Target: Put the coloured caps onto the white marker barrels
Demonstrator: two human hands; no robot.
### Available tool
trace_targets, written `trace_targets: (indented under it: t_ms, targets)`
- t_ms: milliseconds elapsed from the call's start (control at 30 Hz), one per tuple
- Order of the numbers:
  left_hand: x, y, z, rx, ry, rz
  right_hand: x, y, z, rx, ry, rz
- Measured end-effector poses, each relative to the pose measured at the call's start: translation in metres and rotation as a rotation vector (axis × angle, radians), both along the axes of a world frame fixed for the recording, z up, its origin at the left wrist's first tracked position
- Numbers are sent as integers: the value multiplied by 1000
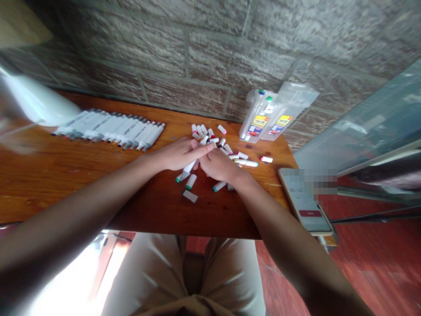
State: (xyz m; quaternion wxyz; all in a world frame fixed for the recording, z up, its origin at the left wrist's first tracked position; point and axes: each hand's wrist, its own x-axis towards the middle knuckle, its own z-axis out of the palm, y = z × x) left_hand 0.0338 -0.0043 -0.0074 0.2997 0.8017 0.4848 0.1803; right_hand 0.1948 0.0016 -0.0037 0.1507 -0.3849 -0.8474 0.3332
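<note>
Left hand (179, 153) and right hand (217, 163) grip a marker (190, 167) among caps (227, 149); marker row (110, 128) lies near the tabletop's (148, 206) back edge; case (257, 112) stands near back-right corner.

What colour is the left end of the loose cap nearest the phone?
The cap shows red at that end, in the head view.

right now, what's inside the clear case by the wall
At least one marker with a green top shows inside the clear case. The yellow-topped label covers what is behind it.
</note>
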Motion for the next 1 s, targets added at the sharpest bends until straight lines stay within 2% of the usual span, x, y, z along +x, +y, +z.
trace_targets:
  t_ms: [1000]
  targets:
    - [-3,2,-3,58,5,-22,-1,0,1,49,-69,8]
